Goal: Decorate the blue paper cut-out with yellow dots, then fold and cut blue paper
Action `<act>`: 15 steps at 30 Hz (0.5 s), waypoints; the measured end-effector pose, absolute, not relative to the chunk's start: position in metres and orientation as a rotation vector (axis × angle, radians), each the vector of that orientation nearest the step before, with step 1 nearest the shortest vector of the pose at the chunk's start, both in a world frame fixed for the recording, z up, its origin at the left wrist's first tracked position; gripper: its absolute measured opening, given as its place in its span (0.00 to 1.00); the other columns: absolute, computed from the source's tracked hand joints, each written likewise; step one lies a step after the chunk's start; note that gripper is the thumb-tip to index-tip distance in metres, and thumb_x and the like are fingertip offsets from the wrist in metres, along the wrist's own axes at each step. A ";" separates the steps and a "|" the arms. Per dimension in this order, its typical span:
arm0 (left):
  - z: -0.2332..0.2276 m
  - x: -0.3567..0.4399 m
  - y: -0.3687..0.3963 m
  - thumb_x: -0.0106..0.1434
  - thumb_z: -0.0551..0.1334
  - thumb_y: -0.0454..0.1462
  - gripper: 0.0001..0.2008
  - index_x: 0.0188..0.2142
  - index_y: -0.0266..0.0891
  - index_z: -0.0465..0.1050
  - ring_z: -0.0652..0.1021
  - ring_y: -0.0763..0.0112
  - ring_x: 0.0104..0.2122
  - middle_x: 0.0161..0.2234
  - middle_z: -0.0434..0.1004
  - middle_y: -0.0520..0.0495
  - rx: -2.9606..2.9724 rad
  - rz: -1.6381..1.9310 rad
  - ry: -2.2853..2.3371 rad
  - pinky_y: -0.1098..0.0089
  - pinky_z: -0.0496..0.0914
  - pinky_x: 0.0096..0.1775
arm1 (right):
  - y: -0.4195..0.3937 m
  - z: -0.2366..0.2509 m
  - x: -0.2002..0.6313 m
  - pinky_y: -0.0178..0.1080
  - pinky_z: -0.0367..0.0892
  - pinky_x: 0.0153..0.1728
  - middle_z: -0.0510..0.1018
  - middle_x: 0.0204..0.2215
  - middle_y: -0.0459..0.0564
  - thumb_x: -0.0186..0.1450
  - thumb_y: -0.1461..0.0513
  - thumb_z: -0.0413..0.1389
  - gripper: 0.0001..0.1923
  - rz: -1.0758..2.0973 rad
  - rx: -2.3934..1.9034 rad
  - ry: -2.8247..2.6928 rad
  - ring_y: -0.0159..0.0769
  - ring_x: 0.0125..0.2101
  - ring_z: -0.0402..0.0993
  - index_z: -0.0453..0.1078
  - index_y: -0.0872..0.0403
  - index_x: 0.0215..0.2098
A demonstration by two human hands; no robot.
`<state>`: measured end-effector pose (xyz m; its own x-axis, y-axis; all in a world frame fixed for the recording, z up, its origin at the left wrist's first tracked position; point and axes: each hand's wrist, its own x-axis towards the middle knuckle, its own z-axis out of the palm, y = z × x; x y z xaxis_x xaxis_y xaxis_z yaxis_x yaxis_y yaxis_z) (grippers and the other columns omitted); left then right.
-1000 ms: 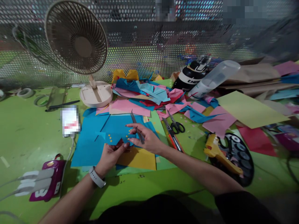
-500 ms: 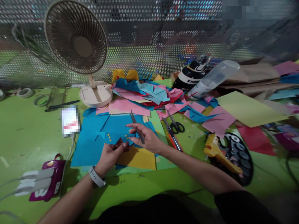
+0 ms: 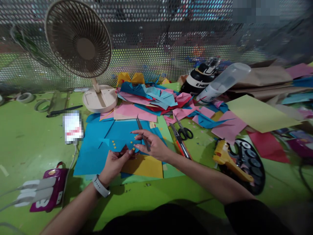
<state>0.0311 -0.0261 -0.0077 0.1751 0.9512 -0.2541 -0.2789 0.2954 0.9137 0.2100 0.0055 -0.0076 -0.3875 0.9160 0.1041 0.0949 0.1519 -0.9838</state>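
Observation:
My left hand (image 3: 116,162), with a white watch band on the wrist, grips the lower edge of a blue paper piece (image 3: 119,146) between thumb and fingers. Several tiny yellow paper squares (image 3: 114,144) lie on that piece in two groups, left and right. Tweezers (image 3: 145,142) rest in my right hand (image 3: 155,146), tips pointing up and away from the piece. The thumb and index finger of this hand reach toward the right group of squares; whether they touch it I cannot tell. Underneath lie larger blue sheets (image 3: 85,160) and a mustard-yellow sheet (image 3: 146,166).
Right of my hands lie a utility knife (image 3: 181,143), scissors (image 3: 184,130) and a yellow glue gun (image 3: 230,163) on a black palette. Behind are a paper pile (image 3: 151,94), two bottles (image 3: 199,78) and a fan (image 3: 85,49). A phone (image 3: 73,127) and purple power strip (image 3: 50,192) sit left.

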 end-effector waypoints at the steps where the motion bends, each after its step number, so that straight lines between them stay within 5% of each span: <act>1: -0.007 0.031 -0.026 0.48 0.73 0.41 0.14 0.30 0.35 0.74 0.80 0.67 0.27 0.27 0.80 0.50 0.842 1.038 1.018 0.66 0.76 0.34 | 0.005 -0.007 0.210 0.35 0.70 0.40 0.70 0.38 0.49 0.60 0.60 0.59 0.23 1.322 -0.994 -1.642 0.33 0.42 0.70 0.65 0.50 0.54; 15: -0.005 0.030 -0.026 0.51 0.70 0.44 0.14 0.29 0.34 0.76 0.81 0.64 0.27 0.26 0.81 0.47 0.908 1.046 1.068 0.68 0.75 0.32 | 0.005 -0.007 0.210 0.34 0.71 0.38 0.72 0.38 0.49 0.61 0.61 0.58 0.22 1.268 -0.989 -1.724 0.33 0.42 0.72 0.65 0.49 0.54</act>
